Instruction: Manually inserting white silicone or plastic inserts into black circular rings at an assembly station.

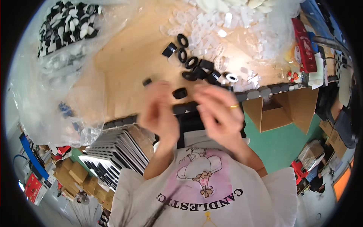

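Note:
My left hand (pixel 157 108) is over the table's near edge, smeared by motion. A small dark piece (pixel 147 81) shows at its fingertips; whether the hand holds it I cannot tell. My right hand (pixel 219 108), with a gold ring on one finger, is beside it, also blurred, its fingers pointing left and partly curled. Between the hands lies a short black ring-shaped part (pixel 180 93), touched by neither as far as I can see. Just beyond the right hand is a loose group of black round parts (pixel 198 71), several lying on their sides. One white-faced ring (pixel 231 77) lies right of them.
A heap of clear and white plastic pieces (pixel 204 30) covers the far right of the wooden table (pixel 124 64). At left, a clear bag (pixel 56 83) holds black and white pieces. Dark round pads line the near edge (pixel 264 92). An open cardboard box (pixel 278 113) stands below right.

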Available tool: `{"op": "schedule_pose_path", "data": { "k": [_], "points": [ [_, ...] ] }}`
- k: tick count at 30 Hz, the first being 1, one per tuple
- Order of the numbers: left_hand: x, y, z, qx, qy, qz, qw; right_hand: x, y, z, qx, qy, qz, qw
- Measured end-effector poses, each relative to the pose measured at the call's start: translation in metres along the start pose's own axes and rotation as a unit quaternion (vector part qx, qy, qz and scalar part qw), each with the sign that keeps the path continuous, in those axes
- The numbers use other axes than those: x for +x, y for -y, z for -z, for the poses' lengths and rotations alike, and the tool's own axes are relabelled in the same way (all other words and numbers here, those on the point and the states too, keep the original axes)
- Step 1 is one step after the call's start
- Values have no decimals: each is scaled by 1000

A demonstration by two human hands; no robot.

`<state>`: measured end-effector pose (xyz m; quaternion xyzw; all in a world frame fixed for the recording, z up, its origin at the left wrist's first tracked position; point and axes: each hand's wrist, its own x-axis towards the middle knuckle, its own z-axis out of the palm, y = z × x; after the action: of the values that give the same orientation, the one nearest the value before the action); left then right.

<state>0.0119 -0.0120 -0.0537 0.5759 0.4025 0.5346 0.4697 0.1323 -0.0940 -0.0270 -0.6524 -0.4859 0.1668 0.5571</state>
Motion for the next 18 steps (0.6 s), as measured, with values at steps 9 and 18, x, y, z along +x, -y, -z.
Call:
{"op": "schedule_pose_path", "data": {
  "k": [9,18],
  "points": [
    [-83,-5,151,234,-233,85,940,-113,-10,44,-14,0,-273,962],
    [77,6,76,263,119,30,957,8,-9,18,-106,26,39,993]
  ]
}}
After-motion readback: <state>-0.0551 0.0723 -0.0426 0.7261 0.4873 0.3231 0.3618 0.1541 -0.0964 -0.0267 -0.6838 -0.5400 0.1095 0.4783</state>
